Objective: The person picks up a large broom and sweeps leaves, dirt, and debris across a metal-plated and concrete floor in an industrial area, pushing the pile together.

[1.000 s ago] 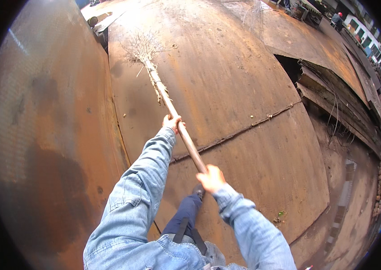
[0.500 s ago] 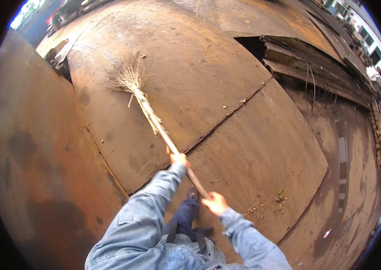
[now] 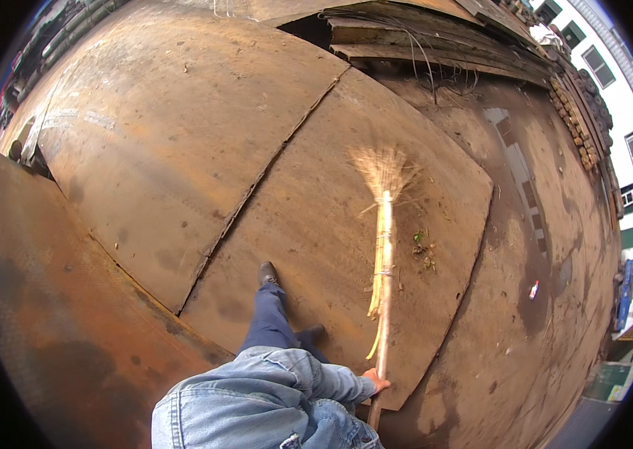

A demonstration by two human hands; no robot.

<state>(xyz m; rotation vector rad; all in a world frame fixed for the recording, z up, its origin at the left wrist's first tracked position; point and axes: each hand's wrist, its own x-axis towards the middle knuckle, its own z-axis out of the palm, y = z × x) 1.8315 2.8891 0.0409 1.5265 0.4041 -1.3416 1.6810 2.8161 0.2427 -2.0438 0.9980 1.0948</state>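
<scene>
Gripping broom (image 3: 384, 247) — hand (image 3: 375, 383) low on handle

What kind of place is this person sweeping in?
Probably an outdoor work yard or building site. Large rusty metal plates cover the ground, stacked planks lie at the far edge, and a white building stands beyond. The straw broom rests on one plate.

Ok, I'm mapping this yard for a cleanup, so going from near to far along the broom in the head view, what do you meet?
Hand on the broom handle → small green debris beside it → bristle head → stacked rusty plates.
</scene>
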